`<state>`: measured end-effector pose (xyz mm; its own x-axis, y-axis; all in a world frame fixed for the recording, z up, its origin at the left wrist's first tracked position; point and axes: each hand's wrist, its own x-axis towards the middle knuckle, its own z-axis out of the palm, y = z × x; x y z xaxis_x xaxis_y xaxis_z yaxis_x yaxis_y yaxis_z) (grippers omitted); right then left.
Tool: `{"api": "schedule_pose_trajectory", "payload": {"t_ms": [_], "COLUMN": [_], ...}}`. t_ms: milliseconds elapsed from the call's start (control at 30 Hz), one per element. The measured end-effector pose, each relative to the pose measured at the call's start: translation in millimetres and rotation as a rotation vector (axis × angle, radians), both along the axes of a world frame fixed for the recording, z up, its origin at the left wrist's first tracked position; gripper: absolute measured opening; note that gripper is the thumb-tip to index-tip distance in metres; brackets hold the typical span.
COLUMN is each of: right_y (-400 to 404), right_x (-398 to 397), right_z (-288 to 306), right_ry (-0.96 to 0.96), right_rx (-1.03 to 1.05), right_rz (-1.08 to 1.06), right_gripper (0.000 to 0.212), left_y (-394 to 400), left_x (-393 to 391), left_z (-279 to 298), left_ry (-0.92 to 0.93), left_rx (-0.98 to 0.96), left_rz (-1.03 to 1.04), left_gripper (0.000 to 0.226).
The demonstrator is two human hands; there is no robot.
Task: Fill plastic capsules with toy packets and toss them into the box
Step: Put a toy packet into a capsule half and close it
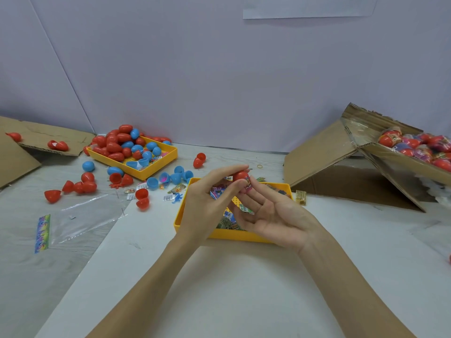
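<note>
Now | left hand [210, 203] pinches red capsule [241, 175] (fingers curled) | right hand [273, 215] half-open, fingertips gripping its pink lower end | above yellow tray [179, 215]

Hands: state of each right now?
Left hand: pinching the red capsule from the top.
Right hand: fingertips holding the same capsule's lower part, palm open.
</note>
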<state>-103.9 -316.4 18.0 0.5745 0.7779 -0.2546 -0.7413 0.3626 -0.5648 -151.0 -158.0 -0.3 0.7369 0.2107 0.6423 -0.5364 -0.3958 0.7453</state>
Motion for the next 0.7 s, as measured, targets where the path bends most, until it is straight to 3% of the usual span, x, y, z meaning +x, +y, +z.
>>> {"api": "schedule_pose_trajectory", "payload": {"t_ms": [367,500,633,700], "right_y": [4.7,5.3,5.2,4.8], "right_x": [-5.2,-5.3,-2.6,-1.6], "right_z": [3.1,0.8,-1.0,-1.1], "right_ry": [0.036,-0.004,-0.204,-0.355], "right_rx": [0.033,0.015,-0.115,-0.215], "right_rz": [-0.073,-0.09,-0.149,-0.195], "right_gripper": [0.034,0.027,0.022,0.025], "left_y": [0.2,0.5,7.0,12.6], "left_x": [1.4,2.8,1.2,0.0], "left_z": [-1.8,-3.8,1.9,4.7], "left_ry": [0.022,0.037,0.114,0.159], "left_rx": [-0.184,-0.185,-0.119,-0.035], "left_rz": [-0.084,-0.079,-0.121,-0.2], "left_gripper": [0.032,0.027,0.026,0.04]}}
